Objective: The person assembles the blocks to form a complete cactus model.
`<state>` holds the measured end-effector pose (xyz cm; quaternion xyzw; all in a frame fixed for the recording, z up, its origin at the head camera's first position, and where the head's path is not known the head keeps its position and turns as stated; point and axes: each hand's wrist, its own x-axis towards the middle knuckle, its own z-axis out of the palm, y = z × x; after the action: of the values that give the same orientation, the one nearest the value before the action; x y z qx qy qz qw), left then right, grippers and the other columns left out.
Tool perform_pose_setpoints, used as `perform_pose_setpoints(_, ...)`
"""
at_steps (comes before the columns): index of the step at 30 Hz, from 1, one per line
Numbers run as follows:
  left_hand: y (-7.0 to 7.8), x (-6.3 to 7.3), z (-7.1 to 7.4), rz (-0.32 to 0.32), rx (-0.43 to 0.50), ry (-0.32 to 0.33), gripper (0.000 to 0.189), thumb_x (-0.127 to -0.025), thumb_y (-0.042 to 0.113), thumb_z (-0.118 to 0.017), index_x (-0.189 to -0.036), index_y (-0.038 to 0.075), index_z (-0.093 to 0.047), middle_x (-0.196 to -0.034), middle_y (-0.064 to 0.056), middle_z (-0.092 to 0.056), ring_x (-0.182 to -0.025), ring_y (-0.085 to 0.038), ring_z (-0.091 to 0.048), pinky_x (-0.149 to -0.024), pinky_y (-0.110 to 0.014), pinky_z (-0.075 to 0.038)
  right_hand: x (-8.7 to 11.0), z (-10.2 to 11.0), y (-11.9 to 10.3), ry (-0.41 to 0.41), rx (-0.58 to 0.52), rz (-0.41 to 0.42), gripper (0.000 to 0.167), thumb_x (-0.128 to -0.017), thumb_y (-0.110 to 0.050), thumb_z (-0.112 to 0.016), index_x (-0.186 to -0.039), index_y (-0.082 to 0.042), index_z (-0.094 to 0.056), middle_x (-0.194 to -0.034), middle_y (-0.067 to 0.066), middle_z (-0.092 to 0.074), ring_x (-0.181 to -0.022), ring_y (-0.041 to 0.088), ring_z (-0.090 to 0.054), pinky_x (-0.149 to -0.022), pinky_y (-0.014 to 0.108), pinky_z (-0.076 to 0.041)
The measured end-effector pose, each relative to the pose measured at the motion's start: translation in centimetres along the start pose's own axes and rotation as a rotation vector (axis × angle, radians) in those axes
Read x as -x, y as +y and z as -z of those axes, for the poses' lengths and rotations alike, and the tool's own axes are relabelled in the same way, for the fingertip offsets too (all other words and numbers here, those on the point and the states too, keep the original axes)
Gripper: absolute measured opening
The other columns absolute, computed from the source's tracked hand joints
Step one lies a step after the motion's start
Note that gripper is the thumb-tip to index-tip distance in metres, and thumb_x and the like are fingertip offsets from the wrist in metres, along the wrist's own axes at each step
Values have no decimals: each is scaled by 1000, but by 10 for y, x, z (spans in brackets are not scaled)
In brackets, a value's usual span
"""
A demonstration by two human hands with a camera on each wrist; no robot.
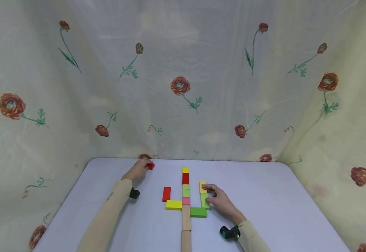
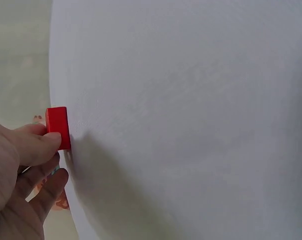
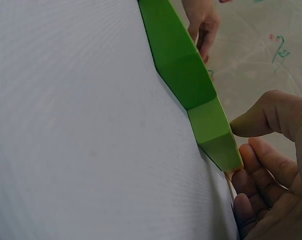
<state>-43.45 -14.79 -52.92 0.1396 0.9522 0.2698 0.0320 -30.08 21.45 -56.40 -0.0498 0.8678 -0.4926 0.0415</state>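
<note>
Near the far left edge of the table, my left hand (image 1: 139, 168) pinches a small red block (image 2: 58, 127) between thumb and fingers. My right hand (image 1: 222, 202) is over the right side of a block figure, its fingertips touching a yellow-orange block (image 1: 202, 188). Its thumb (image 3: 251, 123) is against or just beside a light green block (image 1: 204, 201), which adjoins a darker green block (image 1: 198, 212). A central column runs from a yellow block (image 1: 185, 170) through red, light green and pink (image 1: 186, 201) to wooden blocks (image 1: 186, 217).
On the column's left side, a yellow block (image 1: 174, 205) lies crosswise, with a red block (image 1: 166, 194) standing off its outer end. Flower-patterned cloth (image 1: 202, 133) hangs behind and beside the white table (image 1: 265, 196). A black wrist device (image 1: 229, 232) sits at the right cuff.
</note>
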Motion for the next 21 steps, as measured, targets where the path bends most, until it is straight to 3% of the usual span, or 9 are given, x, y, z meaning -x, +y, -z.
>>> perform_pose_setpoints(7,-1,2,0,28,12,15,36,-91,-4,-60,-127,-4,-60,-135,-20,-54,-124,-32,-52,-103,-46,-45,-2,-1,3,1,-7,3,50,-82,-6,-69,-129,-17,-57,-131,3,-57,-117,22,-50,-99,43,-41)
perform_pose_setpoints(15,-2,7,1,-8,59,30,30,-93,-3,-56,-122,-6,-63,-136,-20,-49,-120,-32,-52,-103,-45,-46,-4,-2,5,8,-15,13,51,-80,-3,-68,-129,-16,-58,-129,2,-58,-116,21,-50,-99,42,-40)
perform_pose_setpoints(21,2,6,0,20,75,19,32,-93,-2,-56,-124,-3,-63,-127,-16,-59,-120,-29,-56,-99,-43,-49,-7,-2,6,14,-9,-2,51,-80,-4,-68,-129,-16,-58,-129,1,-58,-117,20,-50,-100,41,-39)
